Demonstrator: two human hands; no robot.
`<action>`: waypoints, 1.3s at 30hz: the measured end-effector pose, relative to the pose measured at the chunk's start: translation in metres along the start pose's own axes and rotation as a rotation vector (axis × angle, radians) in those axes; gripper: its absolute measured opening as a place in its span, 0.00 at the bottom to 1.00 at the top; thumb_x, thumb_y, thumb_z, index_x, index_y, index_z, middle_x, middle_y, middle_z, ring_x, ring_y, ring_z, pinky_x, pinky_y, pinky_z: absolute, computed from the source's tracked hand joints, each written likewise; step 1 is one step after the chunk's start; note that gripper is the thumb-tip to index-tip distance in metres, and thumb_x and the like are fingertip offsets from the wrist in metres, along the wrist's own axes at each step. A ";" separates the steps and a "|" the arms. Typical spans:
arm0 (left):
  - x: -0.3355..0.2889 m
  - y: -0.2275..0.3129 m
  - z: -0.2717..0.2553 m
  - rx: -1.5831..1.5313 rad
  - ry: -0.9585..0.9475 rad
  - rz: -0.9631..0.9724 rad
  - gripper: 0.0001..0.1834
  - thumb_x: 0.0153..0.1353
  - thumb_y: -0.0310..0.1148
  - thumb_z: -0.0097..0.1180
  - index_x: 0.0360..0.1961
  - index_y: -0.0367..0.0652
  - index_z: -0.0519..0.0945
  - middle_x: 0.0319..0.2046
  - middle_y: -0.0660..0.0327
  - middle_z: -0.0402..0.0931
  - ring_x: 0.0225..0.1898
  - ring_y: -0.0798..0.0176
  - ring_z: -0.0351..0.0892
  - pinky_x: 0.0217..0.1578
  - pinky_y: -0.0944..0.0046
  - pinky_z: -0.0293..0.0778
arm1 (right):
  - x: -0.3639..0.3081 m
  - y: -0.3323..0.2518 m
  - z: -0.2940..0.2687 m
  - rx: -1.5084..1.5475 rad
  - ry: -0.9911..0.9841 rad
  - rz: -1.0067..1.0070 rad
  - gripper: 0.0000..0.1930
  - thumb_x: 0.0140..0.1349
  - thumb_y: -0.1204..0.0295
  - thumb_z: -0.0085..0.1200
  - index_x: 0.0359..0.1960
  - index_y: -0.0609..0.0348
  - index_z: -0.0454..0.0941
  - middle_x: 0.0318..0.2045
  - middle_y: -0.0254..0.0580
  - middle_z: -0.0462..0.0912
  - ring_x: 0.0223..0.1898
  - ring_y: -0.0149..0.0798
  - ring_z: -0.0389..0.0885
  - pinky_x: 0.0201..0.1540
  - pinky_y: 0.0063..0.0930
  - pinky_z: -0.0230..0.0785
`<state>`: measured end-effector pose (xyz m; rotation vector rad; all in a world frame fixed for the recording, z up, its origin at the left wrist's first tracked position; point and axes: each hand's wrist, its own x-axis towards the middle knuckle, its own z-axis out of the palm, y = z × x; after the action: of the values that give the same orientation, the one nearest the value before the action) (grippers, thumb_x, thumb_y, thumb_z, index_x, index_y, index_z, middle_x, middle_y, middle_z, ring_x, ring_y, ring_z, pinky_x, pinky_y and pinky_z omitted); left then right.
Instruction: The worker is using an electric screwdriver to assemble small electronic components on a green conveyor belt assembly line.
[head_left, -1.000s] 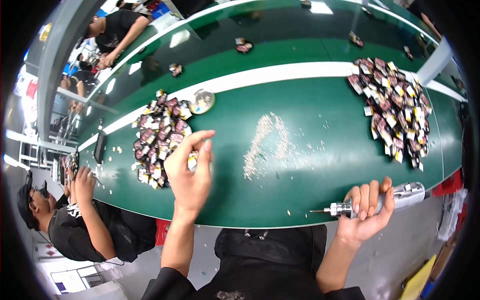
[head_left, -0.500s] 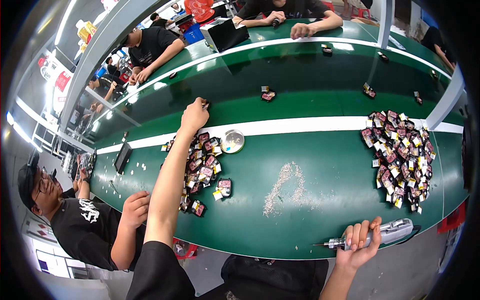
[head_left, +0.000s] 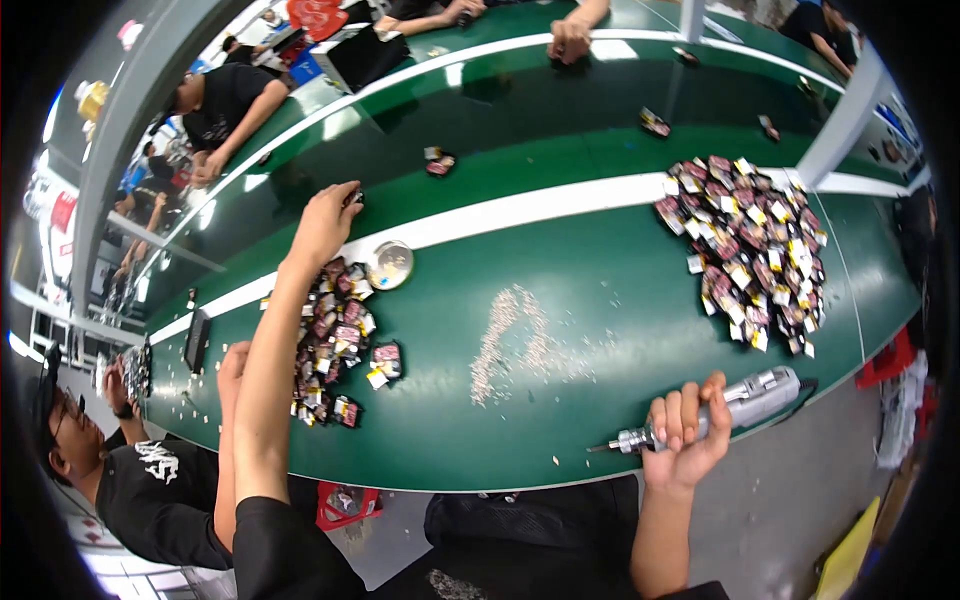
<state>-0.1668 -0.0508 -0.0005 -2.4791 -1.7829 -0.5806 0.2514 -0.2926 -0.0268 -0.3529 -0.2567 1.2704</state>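
My left hand is stretched out over the dark belt, its fingers closed on a small black module that they largely cover. Below that wrist lies a heap of black modules with pink faces and white-and-yellow tabs, partly behind my forearm. A round tin stands beside the heap. Close to the near table edge, my right hand grips a grey electric screwdriver, its bit pointing left. Small screws are scattered across the green tabletop between the hands.
A larger heap of modules lies at the right. Single modules sit on the belt beyond the white rail. A grey post rises at the right. At my left sits a co-worker; other people work across the belt.
The whole view has shifted, so table things appear farther left and higher. My hands keep their holds. The left co-worker's hand is now partly behind my forearm; a far person's hand covers a belt module.
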 end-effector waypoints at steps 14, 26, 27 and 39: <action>-0.125 0.318 0.028 -0.347 -0.277 0.689 0.25 0.46 0.22 0.56 0.50 0.29 0.73 0.54 0.50 0.69 0.48 0.49 0.71 0.44 0.57 0.75 | -0.041 -0.025 -0.017 -0.097 -0.030 0.035 0.07 0.66 0.67 0.41 0.32 0.55 0.65 0.10 0.28 0.59 0.08 0.24 0.56 0.16 0.23 0.58; -0.119 0.331 0.039 -0.378 -0.182 0.683 0.17 0.41 0.21 0.57 0.37 0.28 0.78 0.42 0.52 0.76 0.41 0.57 0.75 0.33 0.64 0.79 | -0.062 -0.007 -0.024 -0.007 0.030 0.168 0.03 0.64 0.72 0.41 0.33 0.56 0.66 0.10 0.31 0.61 0.09 0.29 0.59 0.18 0.26 0.59; -0.120 0.332 0.041 -0.355 -0.131 0.692 0.17 0.40 0.21 0.57 0.36 0.27 0.78 0.41 0.51 0.76 0.39 0.57 0.75 0.31 0.64 0.79 | -0.064 -0.004 -0.023 -0.022 0.061 0.162 0.03 0.64 0.72 0.41 0.33 0.56 0.65 0.10 0.31 0.61 0.09 0.29 0.60 0.18 0.26 0.59; -0.138 0.334 0.046 -0.266 -0.032 0.838 0.20 0.38 0.24 0.56 0.36 0.22 0.78 0.39 0.42 0.75 0.40 0.51 0.76 0.35 0.63 0.78 | -0.064 -0.007 -0.021 -0.080 0.114 0.202 0.03 0.64 0.73 0.41 0.35 0.58 0.65 0.11 0.33 0.61 0.10 0.29 0.60 0.16 0.25 0.58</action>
<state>0.1163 -0.2791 -0.0237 -3.0543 -0.5460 -0.7125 0.2482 -0.3581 -0.0432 -0.5290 -0.1784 1.4350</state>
